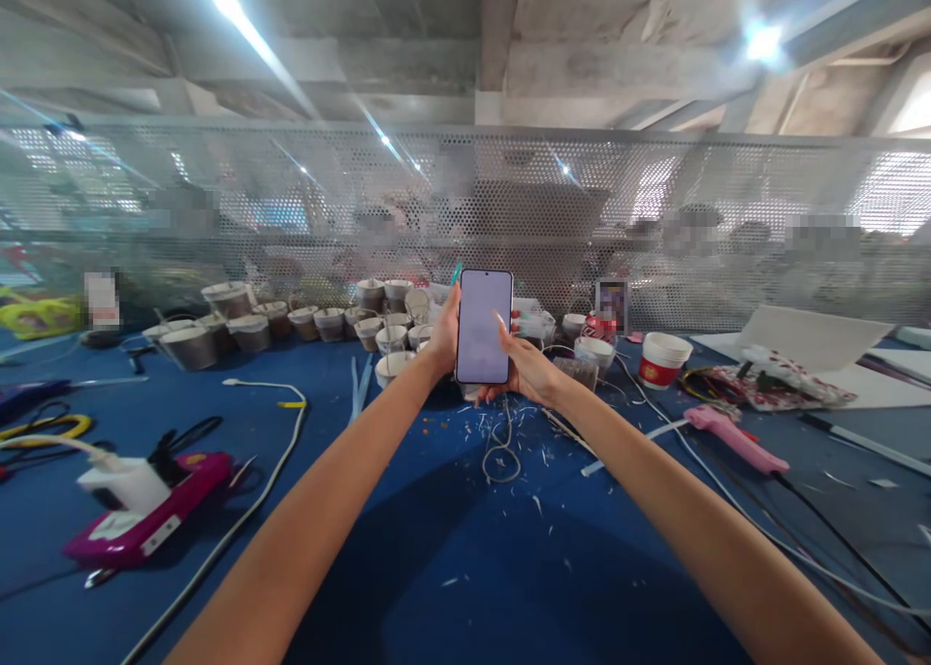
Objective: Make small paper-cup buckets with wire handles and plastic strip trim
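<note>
A smartphone stands upright in front of me, held up above the blue table at arm's length. Its screen is lit a plain pale lilac. My left hand is closed around the phone's left edge; most of its fingers are hidden behind it. On the other side, my right hand grips the lower right edge, with the thumb over the screen and fingertips showing behind and below. Several small greyish buckets are grouped on the table behind the phone and to its left.
A purple power strip with a white adapter lies at left, beside a white cable. At right are a pink glue gun, stacked red-and-white paper cups and an open white box. White scraps litter the blue table. A perforated metal screen stands behind.
</note>
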`<state>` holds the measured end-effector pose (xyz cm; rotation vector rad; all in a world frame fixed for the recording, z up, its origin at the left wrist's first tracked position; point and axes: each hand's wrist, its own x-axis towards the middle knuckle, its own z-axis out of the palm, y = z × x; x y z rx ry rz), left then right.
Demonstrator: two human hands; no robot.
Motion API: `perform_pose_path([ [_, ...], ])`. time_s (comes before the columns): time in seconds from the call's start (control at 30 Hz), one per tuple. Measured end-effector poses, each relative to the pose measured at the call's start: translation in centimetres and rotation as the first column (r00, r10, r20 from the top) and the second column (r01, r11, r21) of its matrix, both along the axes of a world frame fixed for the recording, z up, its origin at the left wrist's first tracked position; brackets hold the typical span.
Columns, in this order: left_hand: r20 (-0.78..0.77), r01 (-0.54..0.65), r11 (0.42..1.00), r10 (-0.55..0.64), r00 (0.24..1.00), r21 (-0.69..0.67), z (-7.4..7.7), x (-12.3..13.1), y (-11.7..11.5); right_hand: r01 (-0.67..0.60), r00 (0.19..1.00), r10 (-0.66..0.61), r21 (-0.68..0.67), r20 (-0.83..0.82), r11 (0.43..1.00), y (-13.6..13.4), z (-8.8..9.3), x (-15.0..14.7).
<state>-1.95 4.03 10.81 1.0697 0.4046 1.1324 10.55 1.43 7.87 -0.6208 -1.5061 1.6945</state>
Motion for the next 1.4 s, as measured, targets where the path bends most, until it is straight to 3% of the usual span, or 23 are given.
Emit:
perform_pose_path([
  [0.2, 0.077, 0.085, 0.996, -0.084, 0.994, -0.015, 0.09, 0.08, 0.09, 0.002, 0.999, -0.005, 0.064, 0.048, 0.998, 0.23, 0.1, 0.12],
  [0.5, 0.059, 0.047, 0.999, -0.046, 0.997, -0.018, 0.02, 0.1, -0.07, 0.105, 0.986, -0.128, 0.196, 0.108, 0.975, 0.19, -0.27, -0.22],
  [0.87, 0.073, 0.04, 0.999, -0.042, 0.996, 0.018, -0.15, 0.11, -0.2, 0.123, 0.981, -0.155, 0.238, 0.119, 0.963, 0.11, -0.3, -0.26],
  [1.23, 0.09, 0.154, 0.988, -0.151, 0.984, -0.022, 0.11, -0.12, 0.01, 0.053, 0.979, -0.101, 0.259, 0.176, 0.964, 0.1, -0.01, 0.18],
  [1.4, 0.071, 0.144, 0.99, -0.144, 0.987, 0.001, -0.07, -0.31, 0.24, 0.036, 0.973, -0.095, 0.27, 0.209, 0.962, -0.33, 0.37, 0.11],
])
